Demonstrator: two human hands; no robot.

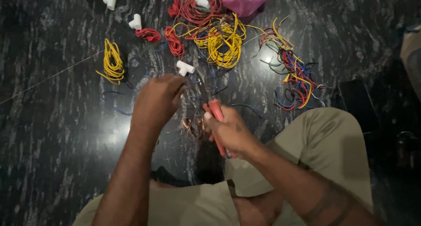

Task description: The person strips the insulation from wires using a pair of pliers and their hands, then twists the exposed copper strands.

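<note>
Head view, looking down: the right hand (230, 129) has its fingers closed around the red handles of a pair of pliers (217, 121), whose dark nose points up and away toward the left hand. The left hand (158, 99) is curled, knuckles up, with its fingers bent inward just beside the plier tip; what they pinch is hidden under the hand, so I cannot tell whether they grip a wire. Thin bare copper strands (189, 126) lie on the floor between and below the two hands.

Just above the left hand's fingertips sits a white plastic tee fitting (185, 67). Beyond it lies a big yellow wire tangle (221, 42), with small red wire coils (174, 42) to its left and a larger red coil (197, 9) behind it, on which another white fitting (202, 1) rests. A pink plastic bag (244, 0) lies at the top edge. To the left, well apart from the hands, is a yellow wire bundle (113, 61), with two more white fittings (135, 21) near the top left. To the right lies a loose heap of mixed red, blue, yellow and green wires (291, 74).

All of this lies on a dark, glossy stone floor (52, 121). The person's bent legs in khaki trousers (329, 147) fill the bottom of the view.
</note>
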